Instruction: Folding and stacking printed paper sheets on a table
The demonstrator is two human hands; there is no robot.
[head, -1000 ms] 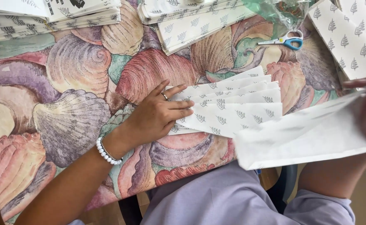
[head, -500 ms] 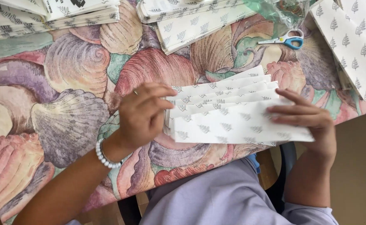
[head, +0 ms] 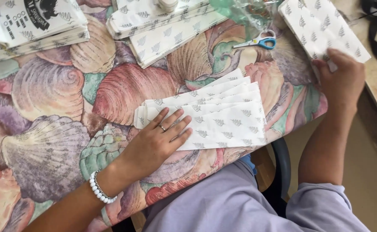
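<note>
A surface (head: 59,129) draped in a cloth of large pastel seashells fills the head view, its near edge against the lap of a seated person in pale lilac. Stacks of white paper bags printed with small grey leaves lie at eleven o'clock (head: 34,30), at twelve o'clock (head: 167,25) and at one o'clock (head: 321,30), set well apart as separate piles. At the centre, a fanned row of the same bags (head: 214,116) overlaps like shingles, each edge stepped back from the next, apparently so every bag stays countable. The left hand (head: 158,141), ringed and with a white bead bracelet at the wrist, lies flat on the fan's left end, fingers (head: 171,124) spread apart and straight, seemingly pinning it in place. The right hand (head: 343,81) rests at two o'clock on the corner of the one o'clock stack, fingers together over the top sheet; whether they pinch it cannot be told. Blue-handled scissors (head: 257,42) lie just beside that stack, near crumpled clear plastic (head: 244,10).
</note>
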